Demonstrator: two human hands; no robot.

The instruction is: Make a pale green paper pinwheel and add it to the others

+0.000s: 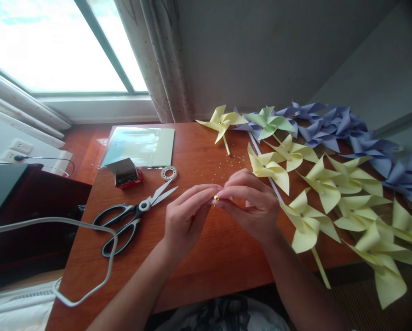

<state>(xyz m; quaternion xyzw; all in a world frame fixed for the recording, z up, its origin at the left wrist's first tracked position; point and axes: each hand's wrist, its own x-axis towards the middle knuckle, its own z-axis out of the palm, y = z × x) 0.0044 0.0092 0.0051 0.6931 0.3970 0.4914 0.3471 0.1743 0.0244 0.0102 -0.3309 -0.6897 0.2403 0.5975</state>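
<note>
Above the middle of the table, my left hand (188, 216) and my right hand (253, 204) meet at their fingertips. Both pinch a small yellow paper roll (216, 198), of which only the round end shows; the fingers cover the rest. Just right of my right hand lies a yellow paper pinwheel (268, 167), close to its knuckles. A pair of scissors (137, 214) lies partly spread to the left of my left hand. Beyond the hands, tiny paper bits (231, 162) are scattered on the tabletop.
Several yellow and purple pinwheels (323, 128) crowd the right side, with one green pinwheel (268, 122). A red box (128, 180) of small brass-coloured pieces, a tape roll (169, 173) and a paper pack (137, 146) stand at left. A white cable (112, 257) loops over the table's left edge.
</note>
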